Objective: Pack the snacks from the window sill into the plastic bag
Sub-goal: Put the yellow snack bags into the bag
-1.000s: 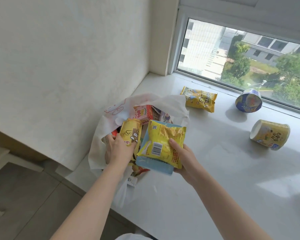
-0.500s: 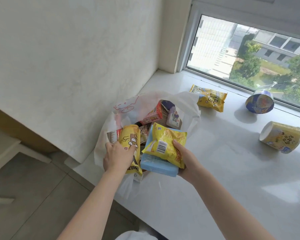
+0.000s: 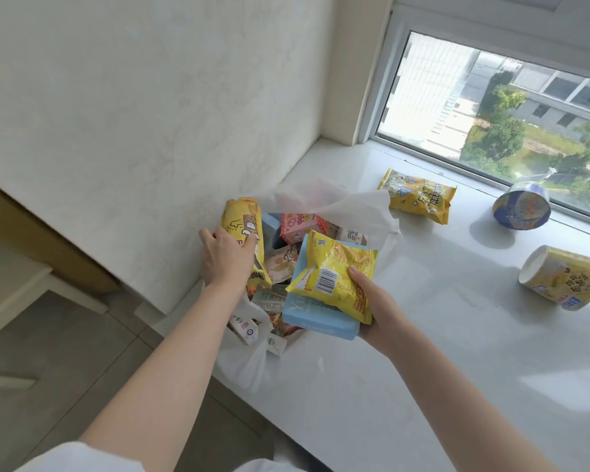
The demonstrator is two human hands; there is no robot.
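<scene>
Overfull plastic bag (image 3: pixel 351 212) at window sill (image 3: pixel 423 335) edge: left hand (image 3: pixel 223 258) grips yellow packet (image 3: pixel 244 226), right hand (image 3: pixel 377 308) clasps yellow pouch (image 3: pixel 338 274) on blue box (image 3: pixel 315 318); stack may slide floorward.

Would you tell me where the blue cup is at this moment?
In the head view, the blue cup lies on its side at the far right of the sill, against the window frame, between the yellow packet and yellow cup.
</scene>
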